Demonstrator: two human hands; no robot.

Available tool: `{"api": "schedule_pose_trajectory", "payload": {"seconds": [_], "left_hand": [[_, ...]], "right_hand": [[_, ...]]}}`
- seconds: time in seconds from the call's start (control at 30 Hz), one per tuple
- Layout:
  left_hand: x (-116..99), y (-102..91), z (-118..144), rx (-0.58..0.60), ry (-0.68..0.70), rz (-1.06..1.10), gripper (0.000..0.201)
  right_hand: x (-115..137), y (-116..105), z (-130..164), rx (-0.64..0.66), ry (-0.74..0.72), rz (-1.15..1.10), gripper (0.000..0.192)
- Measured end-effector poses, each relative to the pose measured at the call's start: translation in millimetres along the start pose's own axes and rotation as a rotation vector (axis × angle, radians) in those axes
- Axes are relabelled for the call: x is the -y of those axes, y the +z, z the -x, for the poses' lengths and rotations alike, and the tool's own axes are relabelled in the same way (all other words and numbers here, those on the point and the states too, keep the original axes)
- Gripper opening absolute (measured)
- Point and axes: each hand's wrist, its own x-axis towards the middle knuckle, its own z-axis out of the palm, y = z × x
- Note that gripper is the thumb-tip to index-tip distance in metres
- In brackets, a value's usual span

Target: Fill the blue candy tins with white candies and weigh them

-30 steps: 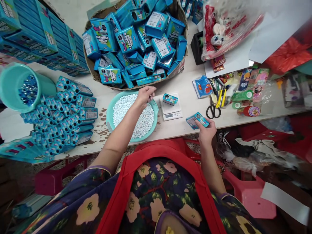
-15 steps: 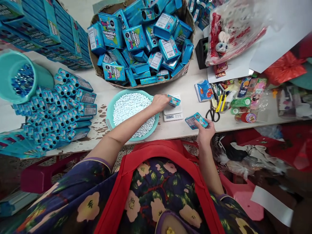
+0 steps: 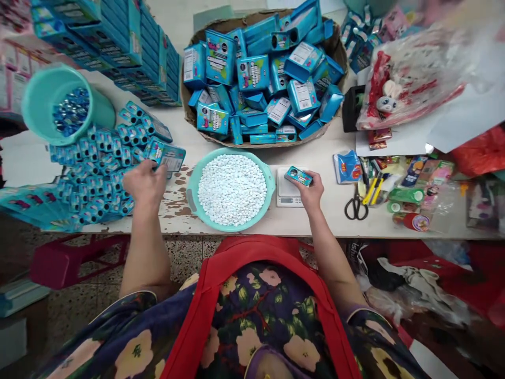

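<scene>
Peeling tabletop [image 3: 176, 197], glossy box [image 3: 299, 176], round basin [image 3: 232, 228]

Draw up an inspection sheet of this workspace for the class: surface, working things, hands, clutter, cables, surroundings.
Surface: white table, finish worn left of the bowl.
Working things: bowl of small white pieces; scale, display unreadable; carton heaped with blue boxes.
Left hand: at a labelled box beside the grouped boxes; grip unclear.
Right hand: holds a small box by one end, over the scale; contact unclear.
Clutter: scissors, yellow tools and plastic bag at right.
Cables: nothing seen.
Surroundings: maroon stool below the table's near edge, left.
</scene>
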Motion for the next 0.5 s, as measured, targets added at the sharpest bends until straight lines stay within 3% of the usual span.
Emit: {"api": "schedule_pose_trajectory", "payload": {"seconds": [0.13,0.23,0.33,0.43,0.5], "left_hand": [[30,53.9,-6,0.217,-0.159,-0.1,0.038],[38,85.0,-6,0.319,-0.19,-0.084,0.038],[53,92.1,-11,0.415,-0.152,0.021,0.039],[73,84.9,-20,0.532,-0.126,0.197,0.037],[82,80.3,-28,0.546,-0.128,0.245,0.028]], "right_hand": [[-13,-2,-4,0.044,-0.039,0.096,0.057],[-9,-17,4,0.063,-0.05,0.139,0.079],[-2,-40,19,-0.036,-0.041,0.144,0.079],[0,-62,37,-0.163,-0.013,0.194,0.068],[-4,-71,48,-0.198,0.044,0.24,0.063]]}}
